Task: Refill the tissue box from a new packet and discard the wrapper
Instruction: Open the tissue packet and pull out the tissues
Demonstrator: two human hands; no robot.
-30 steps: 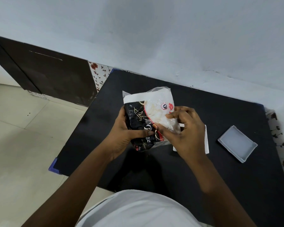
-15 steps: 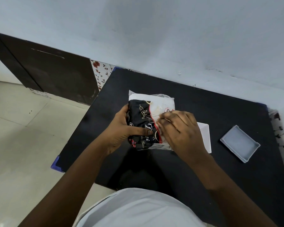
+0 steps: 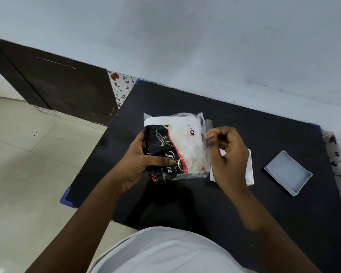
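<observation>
A tissue packet (image 3: 175,146) in a black-and-clear plastic wrapper, white tissues showing through, is held above the black table (image 3: 244,203). My left hand (image 3: 140,160) grips its black left side, thumb across the front. My right hand (image 3: 228,156) pinches the clear right edge of the wrapper between thumb and fingertips, near the packet's upper right corner. A white open tissue box (image 3: 249,168) lies on the table, mostly hidden behind my right hand. Its clear lid (image 3: 287,172) rests to the right.
The table stands against a pale wall (image 3: 185,46), with blue corner guards (image 3: 65,198). A dark cabinet (image 3: 57,89) stands at the left on a tiled floor (image 3: 28,174). My white shirt (image 3: 165,253) fills the bottom.
My right hand has lifted off the packet's front and moved right, now pinching and pulling the clear wrapper edge. My left hand keeps its grip.
</observation>
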